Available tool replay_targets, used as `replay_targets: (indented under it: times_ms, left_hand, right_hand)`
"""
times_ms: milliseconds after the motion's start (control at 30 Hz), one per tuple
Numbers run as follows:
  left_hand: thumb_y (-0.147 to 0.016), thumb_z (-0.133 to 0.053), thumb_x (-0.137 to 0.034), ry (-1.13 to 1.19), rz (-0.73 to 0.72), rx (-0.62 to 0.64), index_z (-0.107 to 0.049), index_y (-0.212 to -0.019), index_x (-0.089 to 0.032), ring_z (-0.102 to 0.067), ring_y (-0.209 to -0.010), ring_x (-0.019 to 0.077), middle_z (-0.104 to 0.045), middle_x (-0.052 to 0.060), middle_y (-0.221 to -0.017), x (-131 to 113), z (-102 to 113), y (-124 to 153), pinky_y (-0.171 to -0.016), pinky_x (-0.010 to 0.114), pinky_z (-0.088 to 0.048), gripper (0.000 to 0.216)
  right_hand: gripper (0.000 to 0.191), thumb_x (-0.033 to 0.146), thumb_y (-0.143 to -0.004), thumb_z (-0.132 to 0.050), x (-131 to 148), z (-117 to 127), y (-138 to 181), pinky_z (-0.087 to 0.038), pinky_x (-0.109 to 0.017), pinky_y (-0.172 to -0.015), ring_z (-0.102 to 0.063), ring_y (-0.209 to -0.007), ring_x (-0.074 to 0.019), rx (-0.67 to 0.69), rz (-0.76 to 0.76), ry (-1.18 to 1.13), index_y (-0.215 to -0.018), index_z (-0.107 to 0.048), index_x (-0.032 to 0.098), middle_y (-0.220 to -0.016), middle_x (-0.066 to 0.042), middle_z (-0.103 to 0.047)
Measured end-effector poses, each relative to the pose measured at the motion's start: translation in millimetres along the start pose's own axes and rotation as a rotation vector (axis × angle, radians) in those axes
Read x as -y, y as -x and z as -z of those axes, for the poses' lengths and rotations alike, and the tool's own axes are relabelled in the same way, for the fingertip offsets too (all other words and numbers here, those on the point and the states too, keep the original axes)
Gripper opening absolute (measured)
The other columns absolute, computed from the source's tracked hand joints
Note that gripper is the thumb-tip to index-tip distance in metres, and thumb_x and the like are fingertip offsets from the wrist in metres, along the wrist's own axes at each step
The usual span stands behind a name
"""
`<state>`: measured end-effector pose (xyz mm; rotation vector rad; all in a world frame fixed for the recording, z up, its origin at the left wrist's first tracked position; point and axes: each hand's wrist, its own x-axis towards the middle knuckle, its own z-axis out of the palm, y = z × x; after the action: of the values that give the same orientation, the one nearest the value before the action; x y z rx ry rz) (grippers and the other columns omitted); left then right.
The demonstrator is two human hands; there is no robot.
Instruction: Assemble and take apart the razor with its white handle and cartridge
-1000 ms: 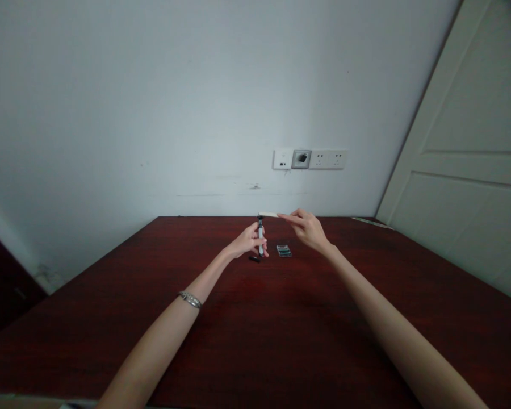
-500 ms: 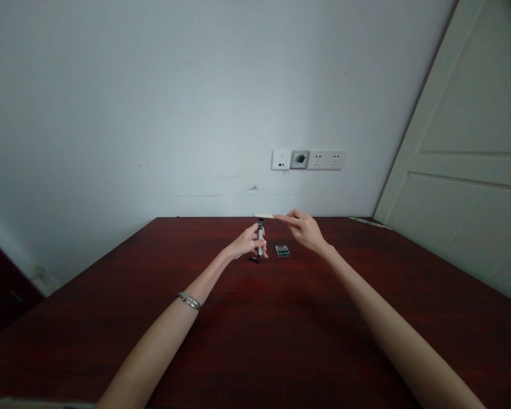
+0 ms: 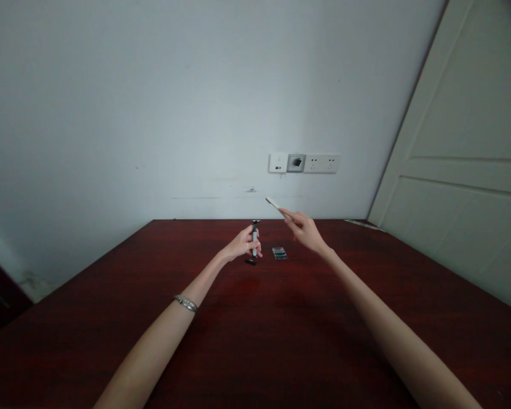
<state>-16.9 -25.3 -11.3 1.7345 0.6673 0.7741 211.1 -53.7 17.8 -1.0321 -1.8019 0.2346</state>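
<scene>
My left hand point(image 3: 243, 244) is closed around the grey-white handle of a razor point(image 3: 255, 238), held upright with its dark head at the top. In my right hand point(image 3: 305, 230) is a slim white toothbrush point(image 3: 273, 203); its head end points up and to the left, above and apart from the razor. The rest of its handle is hidden by my fingers. Beneath my left hand a small black piece point(image 3: 250, 262) lies on the table. A clear plastic case point(image 3: 280, 253) with dark green contents sits between the hands, flat on the tabletop.
The dark red wooden table point(image 3: 255, 341) runs back to a pale wall with switches and sockets point(image 3: 304, 163). A thin, light strip point(image 3: 364, 225) lies at the far right edge. A whitish panelled door point(image 3: 464, 187) stands on the right.
The toothbrush has come off the razor's head and swung from level to tilted, its head end now raised. The razor stays in my left hand. The view has shifted slightly.
</scene>
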Motion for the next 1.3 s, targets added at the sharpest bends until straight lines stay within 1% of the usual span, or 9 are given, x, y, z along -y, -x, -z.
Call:
replay_targets:
  times_ms: [67,133,233,333,500,767,1033,1200,1300]
  left_hand:
    - [-0.077,-0.059,-0.024,-0.011,0.000,-0.005,-0.035,-0.090,-0.018,-0.065,-0.059,0.0147,-0.059,0.000,-0.069,1,-1,-1,-0.050,0.019,-0.044,0.028]
    - [-0.077,-0.059,-0.025,-0.015,-0.015,-0.006,-0.036,-0.090,-0.018,-0.065,-0.060,0.0147,-0.059,0.000,-0.069,3,-2,-2,-0.051,0.020,-0.044,0.028]
    - [-0.077,-0.061,-0.025,0.005,-0.068,-0.007,-0.036,-0.089,-0.017,-0.064,-0.061,0.0148,-0.060,0.000,-0.068,6,-2,-4,-0.055,0.022,-0.046,0.029]
    - [-0.077,-0.061,-0.024,0.012,-0.117,-0.014,-0.036,-0.088,-0.017,-0.064,-0.062,0.0147,-0.060,0.000,-0.067,9,-3,-6,-0.057,0.024,-0.046,0.028]
    - [-0.078,-0.059,-0.022,-0.013,-0.167,-0.012,-0.037,-0.088,-0.017,-0.064,-0.063,0.0141,-0.060,0.000,-0.066,13,-3,-10,-0.056,0.023,-0.045,0.025]
    - [-0.075,-0.059,-0.018,-0.023,-0.199,-0.030,-0.040,-0.088,-0.016,-0.063,-0.060,0.0131,-0.059,0.000,-0.067,21,-2,-15,-0.055,0.023,-0.047,0.023]
    - [-0.075,-0.059,-0.019,-0.001,-0.175,-0.009,-0.040,-0.087,-0.016,-0.063,-0.060,0.0129,-0.059,-0.001,-0.067,20,-6,-14,-0.055,0.023,-0.048,0.023]
    - [-0.074,-0.060,-0.016,0.038,-0.162,-0.029,-0.041,-0.091,-0.016,-0.062,-0.058,0.0115,-0.059,-0.002,-0.067,16,-8,-13,-0.057,0.024,-0.049,0.026]
    - [-0.074,-0.061,-0.017,0.035,-0.147,-0.041,-0.041,-0.090,-0.016,-0.063,-0.058,0.0115,-0.059,-0.002,-0.066,18,-7,-13,-0.056,0.023,-0.049,0.026]
  right_hand:
    - [0.049,0.035,-0.082,-0.049,16,-7,7,-0.037,-0.021,-0.037,-0.037,-0.042,-0.0062,0.046,-0.145,-0.257,-0.130,-0.046,0.026,-0.070,0.003,-0.047]
    - [0.053,0.037,-0.077,-0.055,30,-16,18,-0.032,-0.019,-0.031,-0.035,-0.039,-0.0051,0.073,-0.283,-0.486,-0.128,-0.045,0.024,-0.065,0.005,-0.044]
    - [0.040,0.041,-0.072,-0.059,44,-28,37,-0.023,-0.015,-0.028,-0.032,-0.037,-0.0035,0.063,-0.493,-0.715,-0.104,-0.053,0.018,-0.059,0.007,-0.041]
    - [0.031,0.046,-0.073,-0.055,50,-36,51,-0.016,-0.013,-0.028,-0.028,-0.033,-0.0021,0.023,-0.640,-0.813,-0.086,-0.049,0.018,-0.055,0.008,-0.043]
    - [0.030,0.048,-0.075,-0.053,60,-40,56,-0.014,-0.013,-0.028,-0.029,-0.031,-0.0031,0.039,-0.622,-0.795,-0.082,-0.041,0.021,-0.051,0.008,-0.047]
    - [0.036,0.054,-0.073,-0.054,58,-63,72,-0.012,-0.014,-0.029,-0.019,-0.031,-0.0016,0.085,-0.634,-0.838,-0.084,-0.047,0.020,-0.046,0.012,-0.033]
    - [0.037,0.055,-0.070,-0.057,58,-62,64,-0.008,-0.014,-0.030,-0.015,-0.032,-0.0013,0.037,-0.583,-0.931,-0.079,-0.047,0.020,-0.046,0.012,-0.027]
    - [0.041,0.058,-0.068,-0.057,55,-74,77,-0.008,-0.014,-0.030,-0.015,-0.032,-0.0012,0.093,-0.665,-0.918,-0.078,-0.045,0.020,-0.046,0.013,-0.027]
    - [0.040,0.057,-0.069,-0.057,55,-74,77,-0.007,-0.014,-0.030,-0.015,-0.032,-0.0013,0.072,-0.644,-0.934,-0.077,-0.045,0.021,-0.046,0.013,-0.028]
